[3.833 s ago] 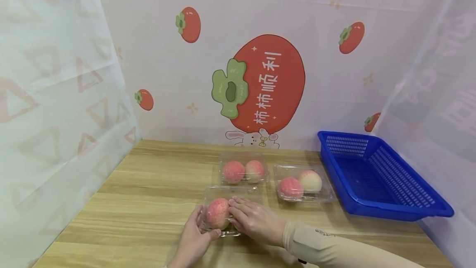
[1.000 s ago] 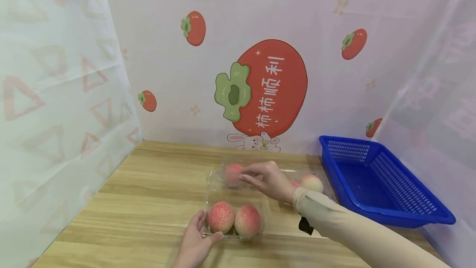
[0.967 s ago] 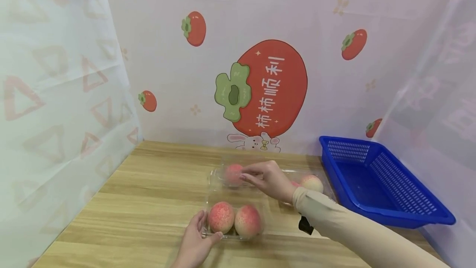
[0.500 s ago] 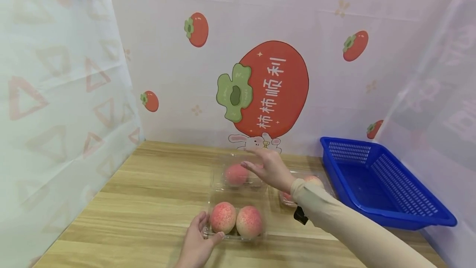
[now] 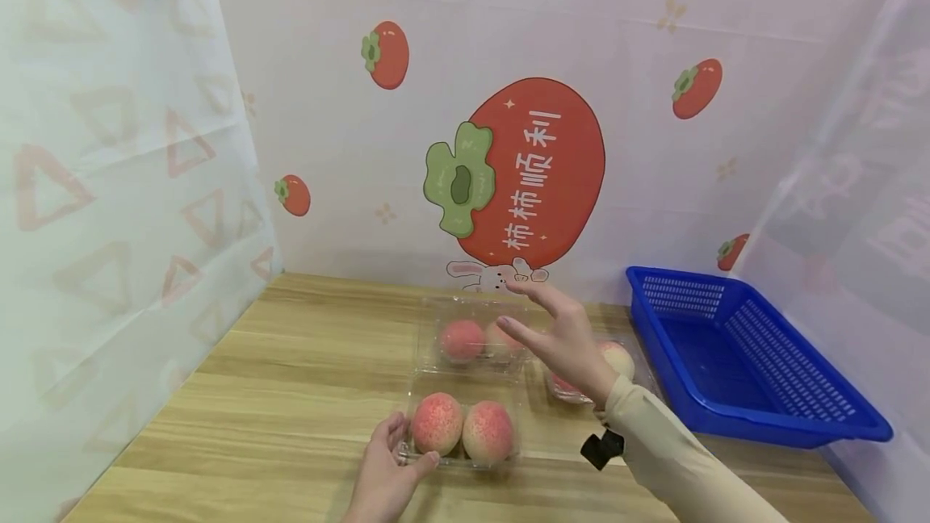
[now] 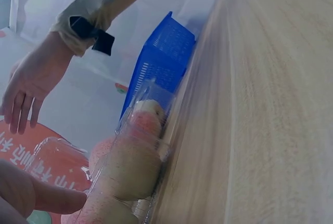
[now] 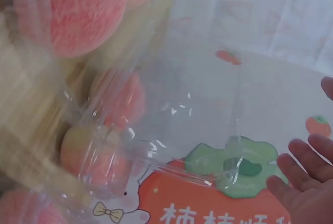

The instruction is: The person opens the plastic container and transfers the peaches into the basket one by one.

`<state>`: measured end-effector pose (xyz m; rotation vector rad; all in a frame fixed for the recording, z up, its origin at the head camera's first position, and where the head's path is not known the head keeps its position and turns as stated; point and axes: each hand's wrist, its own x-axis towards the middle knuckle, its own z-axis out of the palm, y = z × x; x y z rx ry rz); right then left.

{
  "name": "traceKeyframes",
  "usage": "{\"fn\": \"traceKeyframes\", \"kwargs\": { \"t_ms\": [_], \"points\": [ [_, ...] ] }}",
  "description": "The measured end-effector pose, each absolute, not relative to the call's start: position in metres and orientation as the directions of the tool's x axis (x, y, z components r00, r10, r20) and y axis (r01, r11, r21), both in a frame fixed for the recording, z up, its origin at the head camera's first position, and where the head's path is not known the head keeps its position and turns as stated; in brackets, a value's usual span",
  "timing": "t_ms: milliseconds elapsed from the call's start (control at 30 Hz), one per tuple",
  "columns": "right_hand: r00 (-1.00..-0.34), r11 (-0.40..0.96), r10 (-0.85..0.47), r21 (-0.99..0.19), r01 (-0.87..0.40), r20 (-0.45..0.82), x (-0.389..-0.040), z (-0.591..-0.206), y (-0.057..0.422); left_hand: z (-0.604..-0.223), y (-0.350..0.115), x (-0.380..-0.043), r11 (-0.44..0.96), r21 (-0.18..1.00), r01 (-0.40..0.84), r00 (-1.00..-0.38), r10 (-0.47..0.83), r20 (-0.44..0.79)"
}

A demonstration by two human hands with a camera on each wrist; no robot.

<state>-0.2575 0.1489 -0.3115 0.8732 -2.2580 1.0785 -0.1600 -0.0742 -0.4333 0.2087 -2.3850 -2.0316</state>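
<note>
A clear plastic clamshell box [image 5: 409,453] holds two pink-and-cream peaches, a left peach [image 5: 437,424] and a right peach [image 5: 488,433]. Its transparent lid [image 5: 429,337] stands raised at the back. My left hand [image 5: 385,470] grips the box's left side, thumb at the front edge and fingers round the side. Just right of the lid, my right hand [image 5: 563,337] hangs in the air, fingers spread and holding nothing. In the right wrist view its fingers [image 7: 307,164] are apart from the lid [image 7: 197,109].
Behind the lid, another clear box with two peaches [image 5: 462,340] shows through the plastic. A third box [image 5: 643,361] with peaches sits to the right, partly hidden by my right hand. A blue plastic basket [image 5: 756,418] stands at the right by the wall sheet.
Earlier my right hand covered the right peach, then moved back to the lid. Since then it has drawn off rightward with fingers spread, and the lid stands more upright. My left hand keeps its grip.
</note>
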Motion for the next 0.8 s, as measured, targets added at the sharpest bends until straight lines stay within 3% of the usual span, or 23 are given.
{"fn": "traceKeyframes", "kwargs": {
  "t_ms": [267,433,633,800],
  "points": [
    [-0.785,0.346,-0.299,-0.705,-0.619,0.543,-0.214,-0.307,0.157,-0.435,-0.075,-0.159,0.154,0.984,-0.090,-0.993,-0.094,-0.076],
    [-0.808,0.395,-0.251,-0.705,-0.589,0.534,-0.212,-0.325,0.173,-0.436,-0.076,-0.160,0.147,0.985,-0.088,-0.994,-0.075,-0.078],
    [-0.769,0.428,-0.228,-0.648,-0.630,0.597,-0.211,-0.348,0.193,-0.435,-0.078,-0.161,0.127,0.989,-0.081,-0.996,-0.047,-0.075],
    [-0.818,0.385,-0.243,-0.722,-0.574,0.521,-0.198,-0.359,0.190,-0.435,-0.080,-0.162,0.126,0.990,-0.066,-0.998,-0.016,-0.064]
  ]
}}
